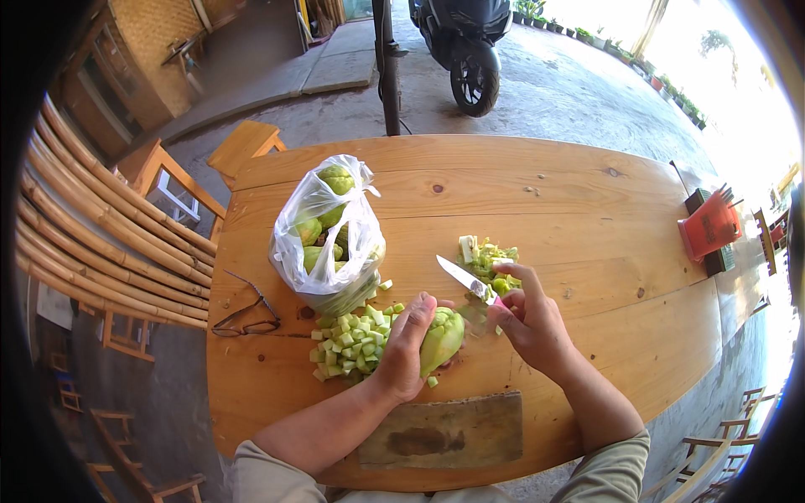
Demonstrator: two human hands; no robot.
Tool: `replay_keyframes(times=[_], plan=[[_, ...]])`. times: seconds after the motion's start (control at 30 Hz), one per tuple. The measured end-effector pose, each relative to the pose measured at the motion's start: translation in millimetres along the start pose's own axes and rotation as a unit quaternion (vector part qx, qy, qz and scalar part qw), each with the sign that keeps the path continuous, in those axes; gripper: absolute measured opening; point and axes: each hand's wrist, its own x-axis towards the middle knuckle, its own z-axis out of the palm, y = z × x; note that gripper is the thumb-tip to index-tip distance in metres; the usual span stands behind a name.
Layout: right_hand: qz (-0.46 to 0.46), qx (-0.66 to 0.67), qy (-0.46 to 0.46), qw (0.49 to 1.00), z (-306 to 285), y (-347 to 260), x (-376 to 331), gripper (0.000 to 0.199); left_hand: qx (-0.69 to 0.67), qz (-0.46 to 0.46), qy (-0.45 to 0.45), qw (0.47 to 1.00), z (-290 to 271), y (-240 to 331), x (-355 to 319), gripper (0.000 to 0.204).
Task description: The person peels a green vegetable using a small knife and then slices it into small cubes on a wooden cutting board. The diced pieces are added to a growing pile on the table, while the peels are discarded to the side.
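Glasses point(246, 316): dark-framed, folded open, lying on the round wooden table point(587, 210) well left of the green fruit.
Bag point(325, 236): clear plastic, knotted top, whole green fruits inside, up-left of the held fruit.
Cubes point(348, 342): pile of pale green diced pieces, just left of the fruit, touching the left hand.
Left hand point(404, 345): fingers wrapped over the green fruit point(443, 337), pinning it to the table.
Board point(443, 432): worn wooden slab, near the table edge just below the fruit.
Knife point(463, 277): blade points up-left, just right of the fruit.
Right hand point(527, 318): closed around the knife handle, index finger raised.
Scraps point(488, 260): peel pile behind the knife.
Holder point(709, 226): orange, far right.
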Motion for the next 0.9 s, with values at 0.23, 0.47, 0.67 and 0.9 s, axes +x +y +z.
replay_keyframes(times=[0.23, 0.47, 0.67, 0.9], plan=[[-0.043, 0.004, 0.025, 0.999, 3.4, 23.2, 3.7, 0.019, -0.003, 0.007, 0.034, 0.999, 0.8, 0.3, 2.7, 0.040], [0.024, 0.052, 0.040, 0.998, 0.4, 11.8, 4.7, 0.020, 0.002, 0.004, 0.052, 0.999, 4.3, 2.8, 2.7, 0.041], [0.045, 0.063, 0.048, 0.996, -0.9, 13.7, 4.5, 0.027, -0.004, -0.009, 0.045, 0.999, 2.7, 2.3, 2.7, 0.043], [0.034, 0.043, 0.062, 0.997, -0.5, 14.2, 5.1, 0.031, -0.076, 0.001, 0.015, 0.997, -2.3, -1.8, 4.7, 0.049]])
